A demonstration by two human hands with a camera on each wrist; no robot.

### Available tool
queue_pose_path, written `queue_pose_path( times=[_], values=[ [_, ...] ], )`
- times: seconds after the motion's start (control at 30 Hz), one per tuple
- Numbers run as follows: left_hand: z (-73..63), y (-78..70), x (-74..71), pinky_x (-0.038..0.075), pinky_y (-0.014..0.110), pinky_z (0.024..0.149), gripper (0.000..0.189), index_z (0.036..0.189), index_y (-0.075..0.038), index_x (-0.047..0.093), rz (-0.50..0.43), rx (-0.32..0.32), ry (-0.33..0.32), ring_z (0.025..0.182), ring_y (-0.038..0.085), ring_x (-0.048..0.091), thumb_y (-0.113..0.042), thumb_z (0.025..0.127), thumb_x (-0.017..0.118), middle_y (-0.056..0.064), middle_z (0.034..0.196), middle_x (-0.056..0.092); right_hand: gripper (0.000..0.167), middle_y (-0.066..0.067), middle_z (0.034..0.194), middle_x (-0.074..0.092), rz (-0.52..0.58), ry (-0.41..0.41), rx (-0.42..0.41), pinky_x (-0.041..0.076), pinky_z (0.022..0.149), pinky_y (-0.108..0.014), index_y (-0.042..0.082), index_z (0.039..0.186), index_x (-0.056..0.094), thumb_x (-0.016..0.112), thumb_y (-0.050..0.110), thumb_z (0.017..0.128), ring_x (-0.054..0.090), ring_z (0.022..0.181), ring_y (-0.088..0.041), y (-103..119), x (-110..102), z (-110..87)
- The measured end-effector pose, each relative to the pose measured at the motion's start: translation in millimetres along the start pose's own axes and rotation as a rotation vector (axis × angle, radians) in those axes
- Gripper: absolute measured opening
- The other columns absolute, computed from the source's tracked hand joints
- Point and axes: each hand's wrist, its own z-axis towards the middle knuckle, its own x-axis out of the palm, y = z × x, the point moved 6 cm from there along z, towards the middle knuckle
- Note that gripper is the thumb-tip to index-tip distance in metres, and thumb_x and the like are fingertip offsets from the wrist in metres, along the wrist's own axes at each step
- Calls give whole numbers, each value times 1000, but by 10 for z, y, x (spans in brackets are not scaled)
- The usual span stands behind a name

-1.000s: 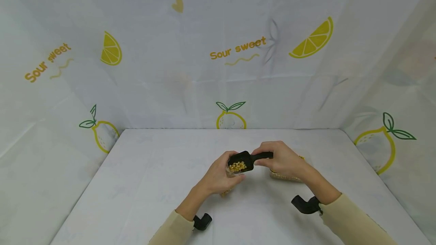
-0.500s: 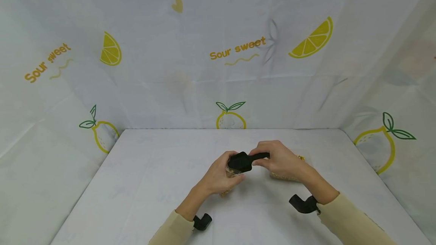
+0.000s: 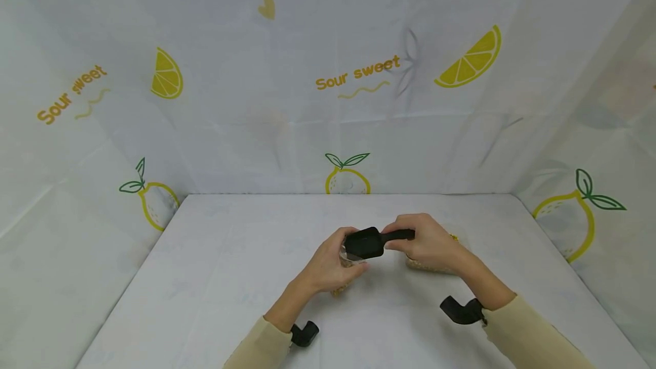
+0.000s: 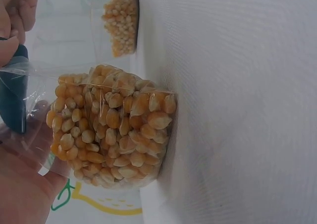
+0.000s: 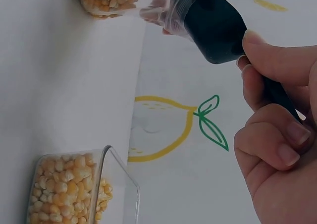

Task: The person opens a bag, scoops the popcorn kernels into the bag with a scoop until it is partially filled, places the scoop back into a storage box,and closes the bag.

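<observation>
A clear plastic bag (image 4: 114,130) of corn kernels stands on the white table, bulging at its lower part. My left hand (image 3: 328,263) grips it near the mouth, fingers and thumb curled around the top. In the head view that hand hides most of the bag. Between finger and thumb, my right hand (image 3: 427,241) holds a black scoop (image 3: 365,244) by its handle. The scoop's front end reaches into the bag's mouth, and no kernels show on it in the head view.
A clear rectangular box (image 5: 105,172) holding corn kernels stands on the table to the right, partly behind the right forearm in the head view. Black wrist cameras sit at both sleeves. A white cloth wall (image 3: 256,147) with lemon prints rises behind the table.
The kernels seen in the scoop one second ago no longer show there. The scoop tipped and shifted slightly left with my right hand, then came back right. My left hand stayed in place.
</observation>
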Motion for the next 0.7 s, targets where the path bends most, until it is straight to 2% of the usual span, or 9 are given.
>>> queue_pose_path(
  times=[0.23,0.33,0.47,0.7],
  values=[
    [2,4,3,50,30,89,66,142,-10,47,16,26,-20,102,12,58,-30,87,79,0,126,62,20,7,90,68,30,-20,76,50,67,-28,14,108,78,80,16,88,58,76,-15,-98,-59,-90],
    [6,5,1,51,31,88,65,141,-9,48,11,33,-24,100,18,62,-28,87,79,1,121,63,20,3,90,66,44,-32,90,50,64,-28,13,108,77,80,15,88,57,73,-17,-131,-92,-132],
    [10,-5,-2,52,31,86,64,140,-6,48,12,44,-29,99,26,65,-25,86,79,5,115,63,21,-2,98,69,55,-47,109,52,66,-29,11,109,77,80,15,88,60,77,-21,-194,-133,-190],
    [3,-11,-9,52,32,87,64,140,-2,48,21,55,-23,98,18,62,-25,88,78,14,116,64,25,-6,99,68,73,-55,177,51,65,-29,8,113,76,79,17,90,56,77,-21,-283,-209,-296]
  ],
)
